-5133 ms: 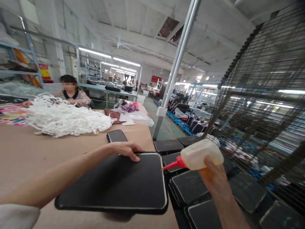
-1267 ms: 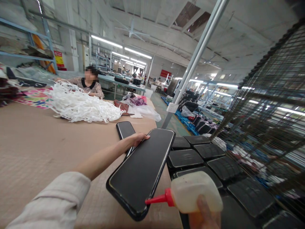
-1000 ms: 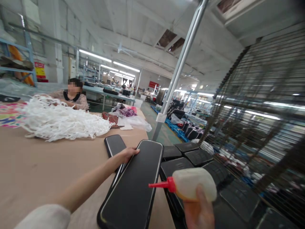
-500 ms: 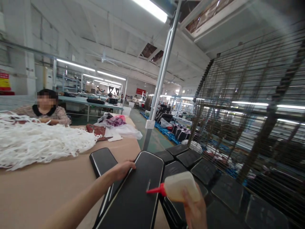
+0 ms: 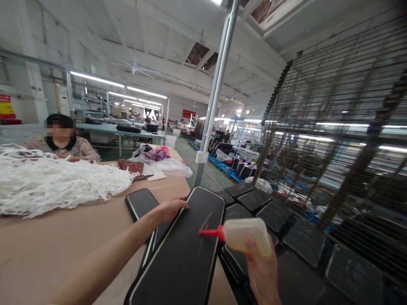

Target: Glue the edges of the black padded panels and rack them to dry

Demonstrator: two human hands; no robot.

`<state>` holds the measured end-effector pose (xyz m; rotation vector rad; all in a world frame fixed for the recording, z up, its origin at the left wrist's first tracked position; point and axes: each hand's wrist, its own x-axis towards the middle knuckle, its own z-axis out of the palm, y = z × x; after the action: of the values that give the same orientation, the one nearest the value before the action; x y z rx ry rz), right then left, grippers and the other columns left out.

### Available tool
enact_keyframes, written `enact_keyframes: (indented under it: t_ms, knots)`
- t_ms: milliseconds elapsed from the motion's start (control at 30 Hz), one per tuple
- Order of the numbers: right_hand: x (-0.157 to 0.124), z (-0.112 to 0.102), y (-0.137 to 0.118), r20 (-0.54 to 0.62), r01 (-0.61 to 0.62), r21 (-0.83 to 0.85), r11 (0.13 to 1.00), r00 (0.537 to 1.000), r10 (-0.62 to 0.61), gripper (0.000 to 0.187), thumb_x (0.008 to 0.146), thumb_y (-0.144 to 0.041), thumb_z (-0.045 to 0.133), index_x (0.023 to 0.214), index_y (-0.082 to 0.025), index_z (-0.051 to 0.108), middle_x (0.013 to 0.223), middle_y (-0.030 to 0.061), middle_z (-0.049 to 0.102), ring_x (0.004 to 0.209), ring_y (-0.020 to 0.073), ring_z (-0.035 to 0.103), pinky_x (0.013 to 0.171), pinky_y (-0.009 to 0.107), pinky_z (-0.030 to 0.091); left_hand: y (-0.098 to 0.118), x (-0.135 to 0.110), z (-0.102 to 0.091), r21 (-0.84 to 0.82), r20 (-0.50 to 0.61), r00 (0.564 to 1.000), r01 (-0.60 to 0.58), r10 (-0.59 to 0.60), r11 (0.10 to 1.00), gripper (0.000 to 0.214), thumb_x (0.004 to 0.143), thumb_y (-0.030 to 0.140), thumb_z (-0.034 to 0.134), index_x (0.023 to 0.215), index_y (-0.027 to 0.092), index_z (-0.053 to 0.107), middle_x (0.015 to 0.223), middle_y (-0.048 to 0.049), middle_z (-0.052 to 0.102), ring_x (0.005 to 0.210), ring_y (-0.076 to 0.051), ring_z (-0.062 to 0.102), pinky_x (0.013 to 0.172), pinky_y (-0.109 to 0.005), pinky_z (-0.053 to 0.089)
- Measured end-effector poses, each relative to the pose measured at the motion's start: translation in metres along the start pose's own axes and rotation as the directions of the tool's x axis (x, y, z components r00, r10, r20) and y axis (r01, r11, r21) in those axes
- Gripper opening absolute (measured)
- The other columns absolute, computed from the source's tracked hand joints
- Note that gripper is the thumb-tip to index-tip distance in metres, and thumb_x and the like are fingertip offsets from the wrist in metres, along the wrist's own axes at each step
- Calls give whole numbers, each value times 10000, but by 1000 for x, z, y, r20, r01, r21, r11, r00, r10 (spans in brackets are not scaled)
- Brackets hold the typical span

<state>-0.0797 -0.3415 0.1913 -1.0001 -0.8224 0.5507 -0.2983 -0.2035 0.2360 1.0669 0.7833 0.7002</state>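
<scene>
In front of me a long black panel (image 5: 181, 254) with rounded corners and pale edging lies tilted over another black panel (image 5: 141, 202). My left hand (image 5: 171, 209) is closed on its left edge near the far end. My right hand (image 5: 262, 262) is wrapped round a translucent squeeze bottle (image 5: 244, 235) of yellowish liquid, held sideways. The bottle's red nozzle tip points left and is at the panel's surface; whether it touches is hard to tell. Faint shiny streaks (image 5: 206, 222) show on the panel by the tip.
Several black panels (image 5: 305, 241) lie in rows at my right, before a wire rack (image 5: 318, 127). A heap of white strips (image 5: 63, 180) covers the left of the brown table (image 5: 63, 250). A person (image 5: 62, 140) sits behind it. A metal post (image 5: 216, 93) rises ahead.
The nozzle has moved over the panel, and the streaks beside it are longer and more numerous. My left hand keeps its hold on the edge. The whole view has shifted slightly.
</scene>
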Motion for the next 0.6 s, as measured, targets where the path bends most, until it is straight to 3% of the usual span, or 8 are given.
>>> enact_keyframes:
  t_ms: [67,133,267,367,433,500,533,600]
  knots:
    - [-23,0,2,196,-104,-1,995,975,102,639,583,-478,683,1112,-183,478,947,83,604,840,239,574,701,320,473,1,-2,-3,6,-33,999,-5,5,1000,516,505,83,523,1015,140,577,702,-27,674,693,-212,633,641,-325,509]
    - [-25,1,-2,244,-129,-17,992,961,129,678,533,-473,714,1104,-185,491,945,81,608,835,248,575,707,327,475,2,-4,-1,14,-19,1000,-12,12,1000,528,501,78,526,1022,141,574,716,-28,675,689,-208,633,636,-319,509]
    - [29,0,-15,-58,18,118,993,998,-11,648,611,-445,678,1157,-189,441,1021,75,566,918,225,545,780,365,460,5,-6,15,23,78,996,29,-31,999,519,508,73,527,1019,153,576,739,-33,677,692,-208,635,637,-329,513]
    - [41,-7,-11,-128,46,102,994,991,-33,663,588,-420,704,1155,-212,431,1055,60,550,937,213,536,802,359,453,5,0,25,12,112,993,34,-35,999,514,512,70,524,1016,158,573,748,-31,677,697,-203,637,654,-335,512]
    - [22,-13,-2,-36,-33,74,997,999,35,647,561,-441,712,1104,-181,477,972,85,583,858,250,566,702,372,490,3,6,27,22,103,994,20,-22,1000,511,511,68,516,1011,150,575,726,-32,674,685,-204,637,647,-332,510]
    - [1,-20,4,235,-133,31,991,964,123,700,522,-475,718,1109,-181,478,977,99,598,884,272,566,696,351,491,0,13,27,38,78,997,9,-12,999,514,507,66,506,1010,144,576,710,-31,671,672,-202,635,638,-325,509]
    - [-4,-24,4,315,-160,25,987,938,145,743,500,-476,727,1131,-187,461,986,98,599,888,280,568,702,356,492,-1,16,28,45,76,997,9,-13,999,519,506,66,502,1013,144,575,711,-31,671,669,-201,635,635,-322,508]
    - [5,-29,0,208,-64,-57,996,975,75,685,530,-422,737,1116,-196,464,1009,81,590,899,247,565,763,342,469,-4,23,33,56,102,994,28,-34,998,527,507,69,501,1023,148,573,724,-31,671,667,-201,634,632,-323,506]
